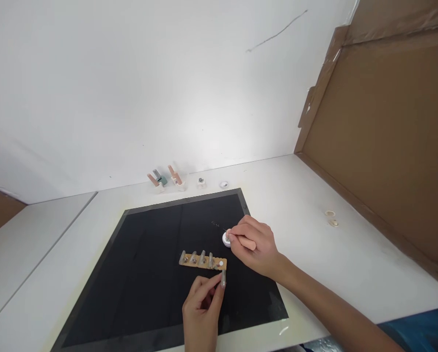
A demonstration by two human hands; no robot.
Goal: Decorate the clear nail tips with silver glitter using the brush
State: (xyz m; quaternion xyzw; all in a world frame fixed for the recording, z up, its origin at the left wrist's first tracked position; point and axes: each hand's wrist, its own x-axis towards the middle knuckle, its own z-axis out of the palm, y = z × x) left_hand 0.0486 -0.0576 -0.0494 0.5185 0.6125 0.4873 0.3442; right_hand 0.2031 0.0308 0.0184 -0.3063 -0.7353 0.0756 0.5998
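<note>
A small tan strip (200, 260) lies on the black mat (149, 274) with several grey false nails standing on it. My left hand (201, 308) pinches one grey false nail (223, 278) just below the strip's right end. My right hand (253, 244) holds a thin peach-handled tool (245, 241), its tip at a small white pot (226, 238) on the mat.
At the back of the white table (314, 230) stand small clear holders with peach and green pieces (166, 179), plus two tiny pots (212, 183). Two small rings (331, 218) lie to the right. A cardboard panel (383, 132) leans along the right side.
</note>
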